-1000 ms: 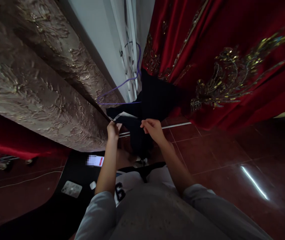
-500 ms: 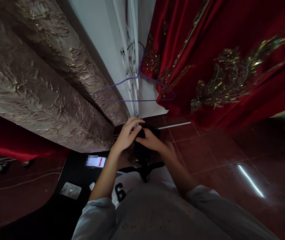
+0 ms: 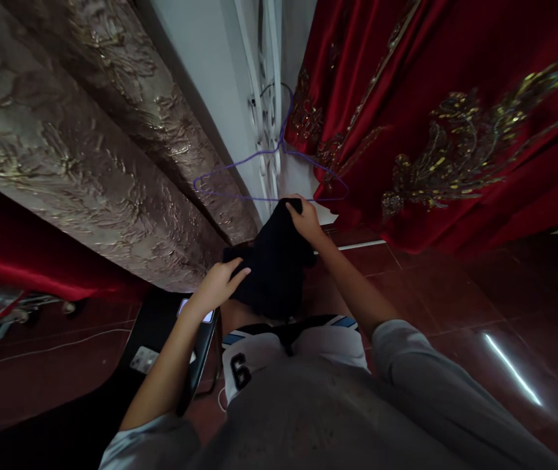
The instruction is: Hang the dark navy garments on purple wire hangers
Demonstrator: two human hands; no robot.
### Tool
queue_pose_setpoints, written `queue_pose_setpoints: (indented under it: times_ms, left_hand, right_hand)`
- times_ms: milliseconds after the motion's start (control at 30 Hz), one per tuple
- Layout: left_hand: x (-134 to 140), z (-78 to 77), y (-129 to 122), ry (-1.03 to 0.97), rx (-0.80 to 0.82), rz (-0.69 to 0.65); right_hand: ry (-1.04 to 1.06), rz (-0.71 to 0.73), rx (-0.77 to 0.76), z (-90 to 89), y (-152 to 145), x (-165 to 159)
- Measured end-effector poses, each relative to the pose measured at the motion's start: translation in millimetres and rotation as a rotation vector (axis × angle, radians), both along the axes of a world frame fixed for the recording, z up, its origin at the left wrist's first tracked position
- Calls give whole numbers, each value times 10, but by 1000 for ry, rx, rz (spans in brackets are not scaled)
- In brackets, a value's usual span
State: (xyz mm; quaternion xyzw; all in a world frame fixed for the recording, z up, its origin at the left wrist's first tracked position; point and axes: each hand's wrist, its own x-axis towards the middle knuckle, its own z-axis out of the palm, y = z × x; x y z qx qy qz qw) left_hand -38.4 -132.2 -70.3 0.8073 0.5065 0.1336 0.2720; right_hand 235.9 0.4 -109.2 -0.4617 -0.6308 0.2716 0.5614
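Note:
A dark, nearly black garment [image 3: 276, 261] hangs bunched in front of my knees; its kind does not show. My right hand [image 3: 305, 219] pinches its upper edge just below the hanger, thumb on the near side. Lower down, at the cloth's left edge, my left hand [image 3: 220, 285] has its thumb and index finger around a bit of the fabric. A thin purple hanger [image 3: 269, 198] with nothing on it hangs just beyond, from a white metal rack [image 3: 254, 59].
Brocade cloth [image 3: 112, 163] hangs close on the left, and a red sequined dress [image 3: 430, 130] on the right. A black seat [image 3: 200, 365] beside my left leg bears a phone [image 3: 144, 359]; another lit phone [image 3: 207, 317] is partly behind my forearm. Red tiles [image 3: 435, 294] cover the floor.
My hands were close together over the dark garment and have moved apart. The right one has lifted an edge toward the hanger; the left has drawn back down and left, spreading the cloth.

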Motion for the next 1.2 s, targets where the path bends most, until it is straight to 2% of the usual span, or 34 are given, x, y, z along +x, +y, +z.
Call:
queue_pose_setpoints:
  times_ms: [67,167,233,300,433,533,633,700,767,833,900,933,967,1000,1100,1133,1200]
  left_hand:
    - [-135,-2,29,77,-42,-16]
    - [-331,-34,157,122,-62,-53]
    - [-419,8,309,109,16,-38]
    - [-446,123,494,52,166,9]
    - [-259,461,801,-109,509,92]
    - [32,645,906,-225,611,51]
    - [263,706,984,-288,641,-10]
    - [316,708,1054,-274,679,-10]
    - [300,707,1126,-232,715,9]
    - [256,721,1178,-196,739,35]
    - [216,753,1201,-180,736,41]
    - [199,772,1206,-181,734,37]
    - [185,792,1208,-188,736,35]
    - [172,809,1211,-203,744,42]
    - [148,828,1232,-276,764,105]
    - [153,824,1240,-300,742,119]
    - [196,804,1246,-335,670,117]
  right_hand:
    - [-42,-11,17,-57,-74,121]
    - [-115,-21,16,4,-306,405]
    - [-142,-43,8,109,-461,578]
    - [-168,-78,5,228,-573,690]
    - [-185,-118,25,395,-642,718]
    - [-147,-66,-19,441,-674,621]
    - [-152,99,-62,508,-836,523]
    - [-186,190,-42,596,-1008,521]
    - [-188,152,2,708,-1170,602]
    - [-117,-33,71,823,-1267,765]
    - [-27,-247,128,930,-1281,991]
    - [-5,-302,120,981,-1261,1114]
    - [-8,-297,72,1033,-1229,1233]
    - [-27,-237,-7,1083,-1188,1340]
    - [-57,60,-250,1214,-1017,1499]
    - [-41,100,-272,1240,-948,1480]
    - [-1,45,-207,1247,-802,1339]
